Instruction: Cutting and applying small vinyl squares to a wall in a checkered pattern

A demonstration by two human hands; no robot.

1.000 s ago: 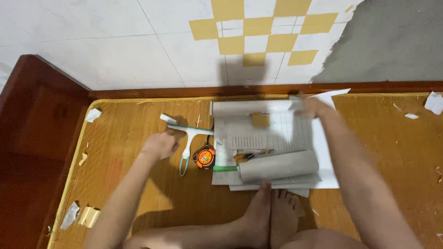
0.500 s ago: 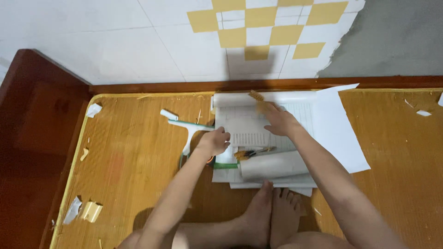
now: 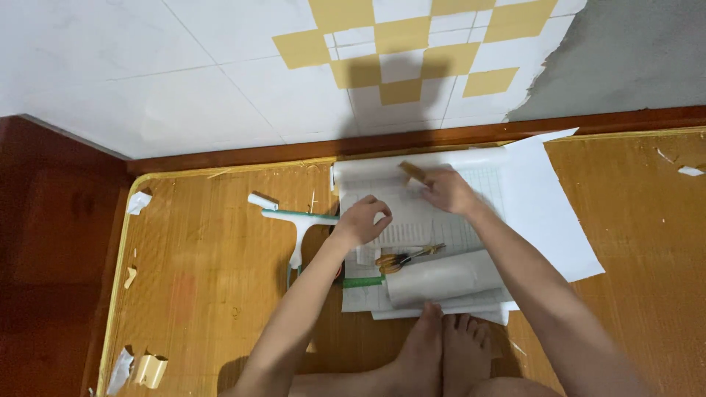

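I see both hands down on a white gridded sheet (image 3: 471, 213) that lies at the far edge of the woven mat (image 3: 213, 279), close under the wooden skirting. My left hand (image 3: 362, 220) rests on the sheet's left part with its fingers curled in, thumb meeting them as if pinching the paper; whether it actually grips anything I cannot tell. My right hand (image 3: 448, 192) lies flat just beyond it, fingers pressing a small yellow-brown piece (image 3: 413, 173) against the sheet near its far edge.

Near the sheet's near edge a grey-white paper roll (image 3: 445, 278) lies on its side, and a pair of scissors (image 3: 401, 259) with orange-brown handles sits touching it, between the roll and my left wrist. A green strip (image 3: 362, 282) lies just left of the roll. A white-and-green squeegee (image 3: 298, 224) lies off the sheet's left edge, a small white scrap (image 3: 262, 201) beside it. My bare feet (image 3: 441, 353) rest at the mat's near edge. Torn paper bits (image 3: 140, 367) litter the mat's near left corner.
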